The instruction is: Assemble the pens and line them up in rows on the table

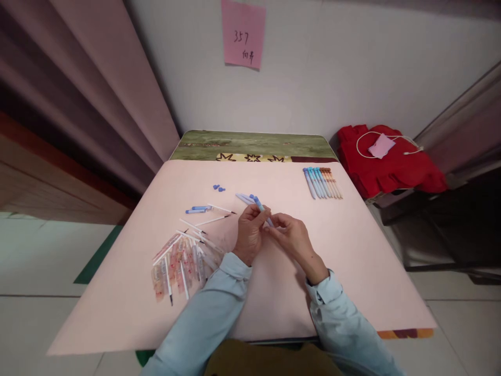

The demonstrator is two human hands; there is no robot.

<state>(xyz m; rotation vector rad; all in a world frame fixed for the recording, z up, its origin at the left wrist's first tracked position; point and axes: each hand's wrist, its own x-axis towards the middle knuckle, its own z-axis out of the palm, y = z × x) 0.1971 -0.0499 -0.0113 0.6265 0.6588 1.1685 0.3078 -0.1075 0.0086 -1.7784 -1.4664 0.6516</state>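
Observation:
My left hand (pixel 249 235) is closed around a light blue pen (pixel 258 203), whose darker blue top points up and away from me. My right hand (pixel 293 236) pinches the pen's lower end, its thumb and fingers hiding the tip. Just beyond my left hand lie pale blue pen barrels (pixel 243 198), partly covered by it. Two small dark blue pieces (pixel 219 188) rest farther back. To the left are blue pen parts (pixel 198 209) and several thin white refills (pixel 213 221) with dark tips.
Several finished-looking pens (pixel 321 183) with blue and brown tops form a row at the back right. Clear and reddish printed plastic pieces (pixel 180 261) lie heaped at the left under more refills. A pale pink sheet (pixel 352 271) covers the table. Red cloth (pixel 391 169) sits beyond its right edge.

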